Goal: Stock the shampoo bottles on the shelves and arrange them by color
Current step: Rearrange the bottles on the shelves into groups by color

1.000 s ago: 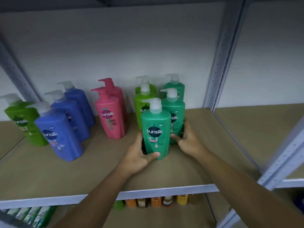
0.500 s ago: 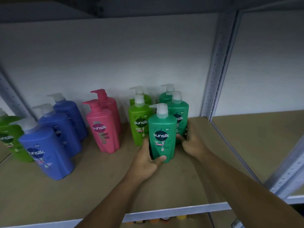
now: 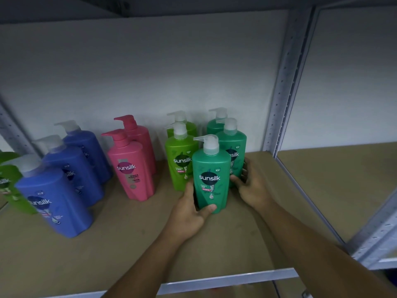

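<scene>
A teal-green shampoo bottle (image 3: 211, 177) stands upright at the front of a teal row on the brown shelf (image 3: 133, 239). My left hand (image 3: 189, 214) grips its lower left side, thumb across the base. My right hand (image 3: 253, 188) holds its right side, fingers curled between it and the teal bottle behind (image 3: 235, 147). A third teal bottle (image 3: 214, 125) stands at the back. To the left are two lime-green bottles (image 3: 180, 162), two pink bottles (image 3: 131, 168) and three blue bottles (image 3: 55, 203).
Another lime-green bottle (image 3: 9, 186) stands at the far left edge. A grey metal upright (image 3: 285, 82) separates this bay from the brown shelf to the right (image 3: 335, 179). The white wall (image 3: 150, 72) closes the back. The shelf's grey front rail (image 3: 225, 280) runs below my arms.
The view has tilted up and shifted slightly, so the lower shelf dropped out of sight. Both hands stay on the front teal bottle, which has hardly moved on the shelf.
</scene>
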Available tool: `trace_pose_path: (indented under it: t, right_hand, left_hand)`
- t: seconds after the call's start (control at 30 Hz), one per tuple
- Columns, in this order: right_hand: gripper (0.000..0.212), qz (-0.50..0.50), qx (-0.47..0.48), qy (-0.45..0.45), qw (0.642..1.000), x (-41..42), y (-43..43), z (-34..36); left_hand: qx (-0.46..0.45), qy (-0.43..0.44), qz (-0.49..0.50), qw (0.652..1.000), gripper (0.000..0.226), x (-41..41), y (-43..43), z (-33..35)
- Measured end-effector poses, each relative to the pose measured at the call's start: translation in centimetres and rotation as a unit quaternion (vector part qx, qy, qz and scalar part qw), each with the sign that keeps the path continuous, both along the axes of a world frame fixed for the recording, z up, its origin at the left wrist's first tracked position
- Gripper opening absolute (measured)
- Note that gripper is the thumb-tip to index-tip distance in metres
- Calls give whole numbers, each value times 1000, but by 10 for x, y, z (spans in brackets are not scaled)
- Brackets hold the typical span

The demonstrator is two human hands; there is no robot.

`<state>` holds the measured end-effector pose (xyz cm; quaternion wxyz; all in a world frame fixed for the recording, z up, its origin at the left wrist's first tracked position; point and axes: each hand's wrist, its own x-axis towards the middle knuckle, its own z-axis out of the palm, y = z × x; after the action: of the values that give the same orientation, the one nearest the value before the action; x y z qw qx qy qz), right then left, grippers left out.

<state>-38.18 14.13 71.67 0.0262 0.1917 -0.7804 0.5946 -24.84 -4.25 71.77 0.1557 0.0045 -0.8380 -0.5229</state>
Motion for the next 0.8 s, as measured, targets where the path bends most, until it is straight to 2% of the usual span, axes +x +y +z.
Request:
trace_pose_path:
  t: [0.67, 0.8]
  right_hand:
    - [58, 39, -13, -6, 999, 5, 1, 1]
    - [55, 63, 14, -5, 998, 14, 6, 8]
  left_hand:
    - [2, -17, -5, 1000, 80, 4, -3, 4]
    - [6, -22, -7, 1000, 78, 4, -4, 3]
